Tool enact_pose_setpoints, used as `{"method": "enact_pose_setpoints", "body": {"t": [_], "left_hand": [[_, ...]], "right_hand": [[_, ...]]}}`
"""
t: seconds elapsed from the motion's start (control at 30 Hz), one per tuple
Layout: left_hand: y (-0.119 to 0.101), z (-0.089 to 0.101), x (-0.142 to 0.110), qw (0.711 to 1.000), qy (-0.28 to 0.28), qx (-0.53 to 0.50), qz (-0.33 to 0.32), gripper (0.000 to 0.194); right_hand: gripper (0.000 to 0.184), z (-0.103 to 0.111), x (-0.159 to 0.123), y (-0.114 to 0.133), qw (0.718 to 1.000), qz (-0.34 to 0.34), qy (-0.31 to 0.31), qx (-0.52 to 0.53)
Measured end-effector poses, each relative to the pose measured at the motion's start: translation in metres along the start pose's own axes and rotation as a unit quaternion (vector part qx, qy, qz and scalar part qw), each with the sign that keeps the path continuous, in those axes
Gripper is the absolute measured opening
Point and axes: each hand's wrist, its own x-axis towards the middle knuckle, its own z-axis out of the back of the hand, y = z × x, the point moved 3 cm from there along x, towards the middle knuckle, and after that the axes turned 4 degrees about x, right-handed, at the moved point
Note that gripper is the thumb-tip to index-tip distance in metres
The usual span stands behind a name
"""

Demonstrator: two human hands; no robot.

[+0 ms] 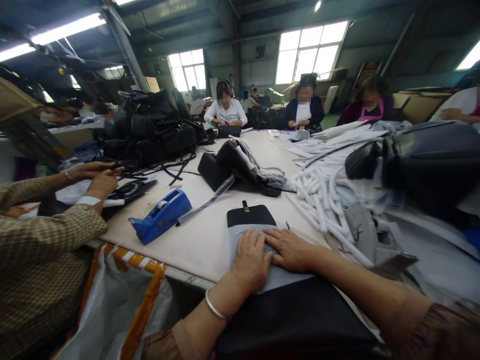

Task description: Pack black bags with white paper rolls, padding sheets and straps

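Probably limp, best pinched at its corners: the grey sheet [233,245], under flat, empty hands [249,261], near the bench's [204,245] front edge.

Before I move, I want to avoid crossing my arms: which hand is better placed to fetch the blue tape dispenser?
Your left hand, I'd say: it lies on the grey sheet, nearer the blue tape dispenser off to its left. Your right hand, also on the sheet, is farther away.

plain silver-looking bangle [212,309] just behind the left hand [250,261], kinda thin and pretty smooth. left sleeve [164,346] is a dusty brownish pink, right sleeve [431,329] about the same with some dark purplish print.
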Motion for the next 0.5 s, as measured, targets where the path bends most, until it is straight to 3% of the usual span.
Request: {"method": "enact_pose_setpoints", "body": {"t": [0.13, 0.3, 0.5], "left_hand": [[-0.008, -0.005, 0.002, 0.997, 0.063, 0.041, -0.033, 0.07], [-0.009, 0.0, 0.002, 0.992, 0.099, 0.059, -0.041, 0.076], [-0.011, 0.0, 0.006, 0.99, 0.104, 0.085, -0.042, 0.072]], "right_hand": [[0.085, 0.006, -0.007, -0.004, 0.999, -0.024, -0.004, -0.024], [0.072, 0.023, -0.02, -0.014, 0.995, -0.082, -0.02, -0.049], [0.066, 0.026, -0.023, 0.0, 0.997, -0.023, -0.04, -0.054]]}}
